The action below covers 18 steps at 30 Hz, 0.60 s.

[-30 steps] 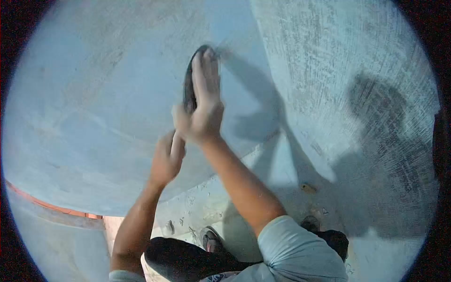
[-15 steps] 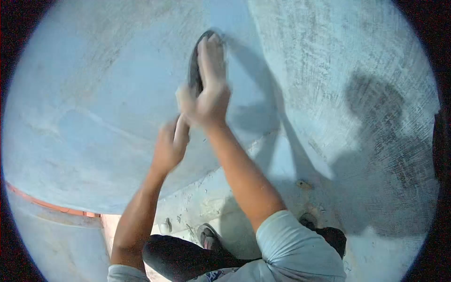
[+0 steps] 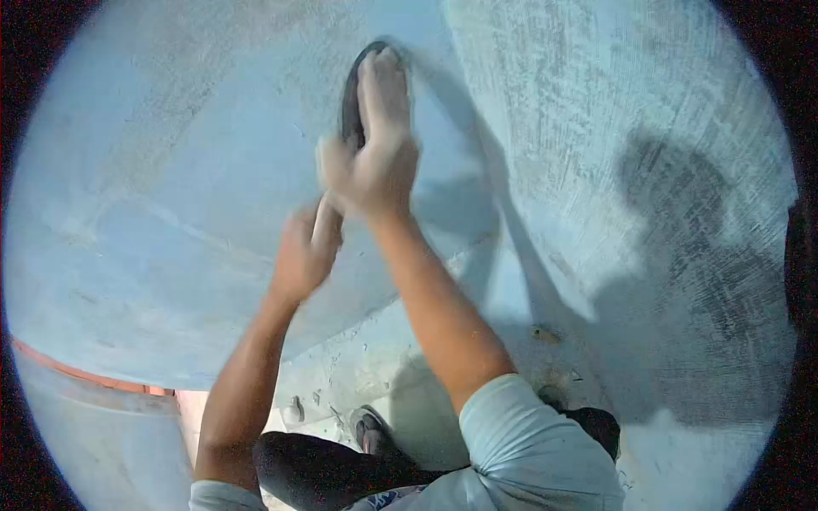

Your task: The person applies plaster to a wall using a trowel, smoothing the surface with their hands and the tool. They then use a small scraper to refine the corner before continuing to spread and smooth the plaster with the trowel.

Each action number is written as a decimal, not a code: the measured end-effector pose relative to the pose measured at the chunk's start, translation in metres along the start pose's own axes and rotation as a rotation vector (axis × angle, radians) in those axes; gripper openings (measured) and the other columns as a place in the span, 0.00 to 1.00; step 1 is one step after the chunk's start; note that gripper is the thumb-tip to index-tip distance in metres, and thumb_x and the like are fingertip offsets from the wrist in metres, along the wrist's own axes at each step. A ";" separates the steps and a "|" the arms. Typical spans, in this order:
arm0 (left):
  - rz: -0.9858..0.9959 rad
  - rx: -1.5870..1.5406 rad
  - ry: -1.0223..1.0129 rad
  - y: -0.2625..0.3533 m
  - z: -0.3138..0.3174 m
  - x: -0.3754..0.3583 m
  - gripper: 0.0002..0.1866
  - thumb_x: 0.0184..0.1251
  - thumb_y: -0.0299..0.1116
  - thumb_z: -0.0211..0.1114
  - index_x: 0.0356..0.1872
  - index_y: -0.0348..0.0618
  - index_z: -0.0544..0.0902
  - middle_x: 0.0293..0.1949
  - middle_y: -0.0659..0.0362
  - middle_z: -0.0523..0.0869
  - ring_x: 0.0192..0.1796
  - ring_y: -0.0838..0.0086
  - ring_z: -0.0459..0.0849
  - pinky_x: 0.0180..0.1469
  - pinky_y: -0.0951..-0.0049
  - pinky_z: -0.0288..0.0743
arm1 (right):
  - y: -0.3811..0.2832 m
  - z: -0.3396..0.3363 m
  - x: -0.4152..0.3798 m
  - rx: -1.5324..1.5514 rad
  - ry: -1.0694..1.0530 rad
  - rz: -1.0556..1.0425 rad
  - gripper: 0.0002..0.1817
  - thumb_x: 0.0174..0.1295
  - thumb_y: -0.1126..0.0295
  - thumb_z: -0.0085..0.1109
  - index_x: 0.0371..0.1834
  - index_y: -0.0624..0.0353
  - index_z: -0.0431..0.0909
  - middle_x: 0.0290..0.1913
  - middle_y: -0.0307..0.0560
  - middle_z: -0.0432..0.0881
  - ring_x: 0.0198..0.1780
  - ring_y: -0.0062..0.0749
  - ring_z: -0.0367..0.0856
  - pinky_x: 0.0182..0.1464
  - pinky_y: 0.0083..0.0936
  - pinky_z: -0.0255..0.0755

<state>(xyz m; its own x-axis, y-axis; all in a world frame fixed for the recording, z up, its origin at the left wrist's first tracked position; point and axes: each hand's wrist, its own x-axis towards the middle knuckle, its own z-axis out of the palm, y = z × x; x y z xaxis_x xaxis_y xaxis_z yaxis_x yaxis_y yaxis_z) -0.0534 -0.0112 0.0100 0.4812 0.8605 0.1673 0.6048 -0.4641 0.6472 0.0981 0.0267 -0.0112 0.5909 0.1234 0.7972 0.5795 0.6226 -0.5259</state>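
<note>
A long, narrow dark tool (image 3: 351, 106) rests against the pale blue curved surface (image 3: 247, 136) at the top middle. Over its top lies my right hand (image 3: 379, 140), fingers stretched forward and pressed together, thumb out to the left. My left hand (image 3: 305, 251) is just below and to the left, its fingers wrapped round the tool's rear end or handle, which it mostly hides. Both hands are slightly blurred, and a white dust coats the right one.
A rough, scratched blue wall (image 3: 596, 111) rises on the right, with shadows on it. An orange-red strip (image 3: 85, 373) runs at the lower left. Small debris lies on the ledge (image 3: 341, 366) below. One shoe (image 3: 368, 428) shows at the bottom.
Both hands and the dark tool have shifted slightly upward along the blue surface. The grip looks the same.
</note>
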 end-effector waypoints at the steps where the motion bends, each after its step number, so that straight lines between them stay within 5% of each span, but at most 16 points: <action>1: 0.020 -0.015 0.033 -0.017 0.000 -0.019 0.26 0.88 0.46 0.47 0.32 0.33 0.77 0.20 0.57 0.73 0.26 0.73 0.71 0.31 0.64 0.68 | -0.014 -0.001 -0.018 0.040 -0.065 0.037 0.43 0.52 0.71 0.57 0.77 0.78 0.66 0.78 0.80 0.65 0.82 0.78 0.57 0.83 0.54 0.54; 5: -0.051 -0.030 0.073 -0.035 -0.003 -0.050 0.24 0.88 0.42 0.48 0.32 0.33 0.77 0.21 0.56 0.74 0.26 0.72 0.73 0.31 0.66 0.69 | -0.025 0.002 -0.055 0.090 -0.070 0.053 0.44 0.52 0.72 0.56 0.78 0.78 0.65 0.79 0.80 0.63 0.82 0.77 0.56 0.84 0.55 0.52; 10: 0.139 0.117 0.049 0.027 0.006 0.041 0.26 0.86 0.47 0.48 0.34 0.32 0.77 0.23 0.48 0.77 0.26 0.59 0.75 0.36 0.58 0.71 | 0.026 -0.001 0.036 0.022 0.101 -0.013 0.43 0.53 0.71 0.59 0.76 0.81 0.65 0.78 0.81 0.65 0.81 0.74 0.60 0.83 0.50 0.55; 18: -0.009 0.014 0.063 -0.029 -0.001 -0.033 0.24 0.87 0.43 0.48 0.31 0.33 0.76 0.21 0.57 0.75 0.27 0.70 0.74 0.33 0.61 0.70 | -0.017 -0.001 -0.032 0.022 -0.065 0.043 0.44 0.51 0.72 0.58 0.76 0.79 0.66 0.79 0.81 0.63 0.82 0.77 0.56 0.84 0.57 0.52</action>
<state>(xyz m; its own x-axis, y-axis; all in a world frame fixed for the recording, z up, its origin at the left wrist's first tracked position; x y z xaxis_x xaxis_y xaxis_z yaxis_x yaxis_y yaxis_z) -0.0874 -0.0261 -0.0137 0.4349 0.8760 0.2086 0.6178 -0.4588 0.6387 0.0701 0.0109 -0.0279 0.5769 0.2000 0.7919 0.5415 0.6322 -0.5542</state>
